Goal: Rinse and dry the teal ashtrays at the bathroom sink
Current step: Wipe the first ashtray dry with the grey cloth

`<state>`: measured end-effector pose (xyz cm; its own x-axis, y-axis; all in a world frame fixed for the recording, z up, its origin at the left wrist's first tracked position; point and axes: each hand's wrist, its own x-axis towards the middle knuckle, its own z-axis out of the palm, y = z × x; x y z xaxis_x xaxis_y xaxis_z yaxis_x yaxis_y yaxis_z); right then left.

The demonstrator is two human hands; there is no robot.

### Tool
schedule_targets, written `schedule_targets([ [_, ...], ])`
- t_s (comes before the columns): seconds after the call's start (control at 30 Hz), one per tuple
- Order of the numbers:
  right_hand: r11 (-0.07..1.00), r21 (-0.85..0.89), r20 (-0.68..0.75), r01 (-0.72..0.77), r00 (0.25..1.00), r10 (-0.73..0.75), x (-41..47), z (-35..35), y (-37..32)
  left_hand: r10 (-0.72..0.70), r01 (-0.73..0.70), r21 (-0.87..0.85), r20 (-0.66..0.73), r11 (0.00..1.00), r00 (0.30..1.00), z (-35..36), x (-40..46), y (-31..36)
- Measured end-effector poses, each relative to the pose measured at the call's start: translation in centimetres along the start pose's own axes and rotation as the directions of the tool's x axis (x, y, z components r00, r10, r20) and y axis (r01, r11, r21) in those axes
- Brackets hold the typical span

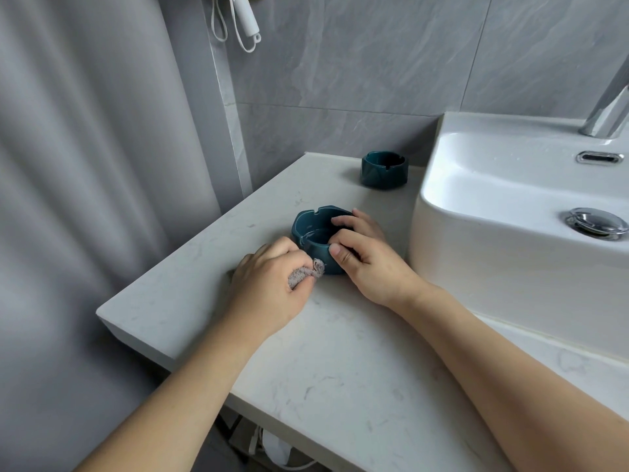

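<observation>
Far left: grey shower curtain [85, 165], hanging in folds. Above, white hair dryer [243, 15] with looped cord on grey tiled wall [357, 63].

Left hand [272, 277] down on pale marble counter [340, 352], fingers curled round small grey cloth [303, 272], bunched; cloth end poked out at thumb, touching outer wall of near ashtray [315, 233]. Near ashtray teal, upright on counter, notches in rim, just left of sink, between both hands.

Right hand [367, 257] clamped on same ashtray: thumb on near outer wall, fingers hooked over the rim's right side, fingertips inside bowl. Forearm ran in from lower right across counter.

Far ashtray [384, 170], also teal, upright at back of counter near wall, just beside sink's left wall, well apart from both hands, untouched.

Right: white vessel sink [476, 206] sat on counter. Chrome overflow slot [598, 157] on back wall of basin, chrome pop-up drain [594, 223] in basin floor; couldn't tell if drain was sealed. Chrome faucet [609, 107] at top right, only base and part of body in frame.

Under counter edge, bottom centre: white cable and some white object [277, 451], too cut off to identify.
</observation>
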<state>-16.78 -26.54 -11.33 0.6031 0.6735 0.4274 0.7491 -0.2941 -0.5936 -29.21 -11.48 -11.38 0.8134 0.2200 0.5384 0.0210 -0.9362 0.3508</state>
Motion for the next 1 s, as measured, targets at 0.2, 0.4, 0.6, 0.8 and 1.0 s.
schedule_targets([
  [0.2, 0.998, -0.064, -0.051, 0.028, 0.998, -0.031, -0.3, 0.1, -0.4, -0.014, 0.0, -0.18, -0.077, 0.984, 0.997, -0.1, 0.1, -0.4],
  [0.4, 0.992, -0.096, -0.073, 0.08, 0.993, -0.087, -0.7, -0.2, -0.9, -0.197, 0.105, -0.391, -0.205, 0.914, 0.959, -0.2, 0.5, -0.8],
  [0.6, 0.993, -0.021, -0.015, 0.12, 0.993, -0.12, -0.1, 0.2, -0.2, -0.107, 0.076, -0.302, -0.087, 0.95, 0.99, -0.2, 0.1, -0.4],
  [0.8, 0.994, -0.041, -0.048, 0.106, 0.993, -0.108, 0.1, -0.3, -0.5, -0.081, 0.058, -0.292, -0.067, 0.955, 0.994, -0.1, 0.2, -0.4],
  [1.0, 0.981, -0.072, -0.001, 0.181, 0.983, -0.182, 0.0, 0.0, -1.5, -0.045, -0.029, -0.339, -0.207, 0.94, 0.977, -0.5, 0.3, -0.2],
])
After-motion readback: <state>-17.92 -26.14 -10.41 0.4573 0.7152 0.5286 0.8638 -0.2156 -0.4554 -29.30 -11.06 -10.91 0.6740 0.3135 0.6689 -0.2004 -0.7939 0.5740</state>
